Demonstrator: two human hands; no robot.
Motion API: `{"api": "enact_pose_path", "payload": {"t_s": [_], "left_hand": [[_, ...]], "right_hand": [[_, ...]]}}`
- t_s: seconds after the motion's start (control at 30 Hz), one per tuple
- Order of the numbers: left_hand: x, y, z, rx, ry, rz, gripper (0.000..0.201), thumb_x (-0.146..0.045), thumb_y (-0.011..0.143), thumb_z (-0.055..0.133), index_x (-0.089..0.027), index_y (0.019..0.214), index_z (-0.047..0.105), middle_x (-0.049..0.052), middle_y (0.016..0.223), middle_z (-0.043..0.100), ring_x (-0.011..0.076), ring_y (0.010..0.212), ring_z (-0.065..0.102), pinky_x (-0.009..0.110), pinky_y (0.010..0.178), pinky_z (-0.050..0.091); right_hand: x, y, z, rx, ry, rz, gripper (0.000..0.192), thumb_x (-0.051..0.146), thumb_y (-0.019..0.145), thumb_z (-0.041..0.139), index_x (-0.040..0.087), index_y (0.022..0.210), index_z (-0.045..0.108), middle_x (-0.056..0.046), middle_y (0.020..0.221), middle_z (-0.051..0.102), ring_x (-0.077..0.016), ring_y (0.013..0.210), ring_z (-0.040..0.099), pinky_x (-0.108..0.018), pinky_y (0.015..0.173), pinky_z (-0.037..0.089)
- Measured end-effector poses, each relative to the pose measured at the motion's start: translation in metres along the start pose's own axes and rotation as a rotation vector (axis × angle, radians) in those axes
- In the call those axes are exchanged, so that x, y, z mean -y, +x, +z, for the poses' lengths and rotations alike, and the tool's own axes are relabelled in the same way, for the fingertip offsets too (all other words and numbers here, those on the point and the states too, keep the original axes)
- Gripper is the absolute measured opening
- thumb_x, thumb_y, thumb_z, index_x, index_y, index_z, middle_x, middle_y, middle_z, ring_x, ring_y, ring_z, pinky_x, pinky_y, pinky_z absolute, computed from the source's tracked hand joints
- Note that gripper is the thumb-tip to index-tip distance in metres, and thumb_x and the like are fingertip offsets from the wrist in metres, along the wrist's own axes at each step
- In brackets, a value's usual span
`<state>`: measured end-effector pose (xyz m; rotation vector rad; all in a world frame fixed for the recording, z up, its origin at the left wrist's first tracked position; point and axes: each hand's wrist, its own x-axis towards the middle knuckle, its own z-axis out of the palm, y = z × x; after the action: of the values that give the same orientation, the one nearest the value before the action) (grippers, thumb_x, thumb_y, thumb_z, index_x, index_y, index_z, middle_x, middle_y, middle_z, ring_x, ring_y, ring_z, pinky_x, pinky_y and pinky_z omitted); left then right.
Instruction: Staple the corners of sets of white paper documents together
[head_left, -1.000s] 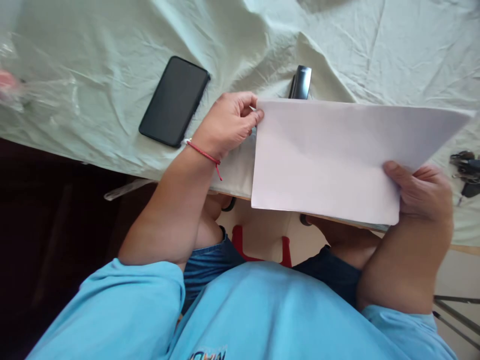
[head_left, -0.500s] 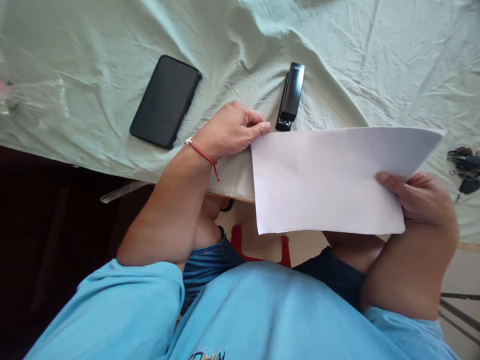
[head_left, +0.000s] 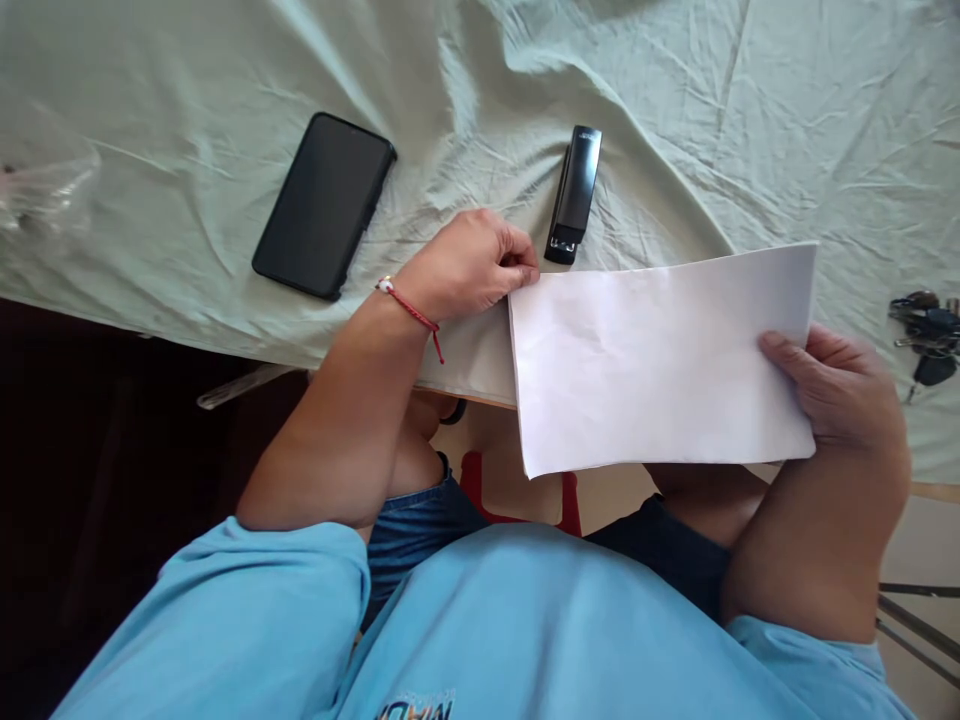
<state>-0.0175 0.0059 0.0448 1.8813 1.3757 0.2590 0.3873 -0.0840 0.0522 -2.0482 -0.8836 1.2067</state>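
Blank white paper [head_left: 660, 365], apparently more than one sheet, spans the space between my two hands and overhangs the table's front edge. My left hand [head_left: 480, 262] pinches its upper left corner between thumb and fingers. At the paper's right edge my right hand [head_left: 840, 385] grips it, thumb on top and the other fingers partly hidden behind. A black stapler [head_left: 576, 192] lies on the cloth just beyond the paper's top edge, close to my left fingertips. Farther left rests a black smartphone [head_left: 324, 205] with its dark screen up.
A pale green cloth [head_left: 675, 90] with wrinkles covers the table. A bunch of keys [head_left: 930, 330] lies at the far right, and a clear plastic bag [head_left: 49, 190] at the far left. Below the table edge a red stool [head_left: 517, 515] shows between the legs.
The paper's right end has swung toward the left and its upper right corner has drawn in. My right hand has shifted slightly left; my left hand keeps its pinch on the corner.
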Motion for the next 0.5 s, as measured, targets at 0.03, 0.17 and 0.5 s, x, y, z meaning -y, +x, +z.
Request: {"api": "enact_pose_path", "payload": {"t_s": [0.03, 0.17, 0.5], "left_hand": [[0.000, 0.000, 0.001, -0.004, -0.004, 0.007, 0.027, -0.031, 0.087, 0.065, -0.017, 0.095, 0.086, 0.003, 0.078, 0.075, 0.0195, 0.084, 0.065, 0.032, 0.083, 0.047], [0.000, 0.001, 0.002, -0.020, -0.030, 0.030, 0.029, -0.033, 0.089, 0.064, -0.017, 0.096, 0.087, 0.003, 0.076, 0.076, 0.0198, 0.085, 0.066, 0.032, 0.084, 0.049], [0.003, 0.004, 0.011, -0.134, -0.326, -0.068, 0.017, -0.028, 0.081, 0.074, -0.023, 0.097, 0.078, 0.003, 0.079, 0.074, 0.0240, 0.085, 0.068, 0.041, 0.086, 0.050]], "right_hand": [[-0.001, 0.001, 0.000, -0.013, 0.012, -0.022, 0.071, 0.060, 0.058, 0.104, 0.021, 0.115, 0.086, -0.005, 0.093, 0.079, -0.0144, 0.065, 0.069, -0.021, 0.051, 0.056], [-0.003, 0.002, 0.000, -0.059, 0.059, -0.076, 0.063, 0.056, 0.062, 0.102, 0.022, 0.113, 0.086, -0.005, 0.095, 0.080, -0.0116, 0.063, 0.067, -0.020, 0.052, 0.054], [0.001, 0.002, 0.003, -0.104, 0.173, -0.067, 0.055, 0.040, 0.064, 0.098, 0.019, 0.114, 0.086, -0.007, 0.096, 0.080, -0.0148, 0.065, 0.069, -0.026, 0.057, 0.061]]}}
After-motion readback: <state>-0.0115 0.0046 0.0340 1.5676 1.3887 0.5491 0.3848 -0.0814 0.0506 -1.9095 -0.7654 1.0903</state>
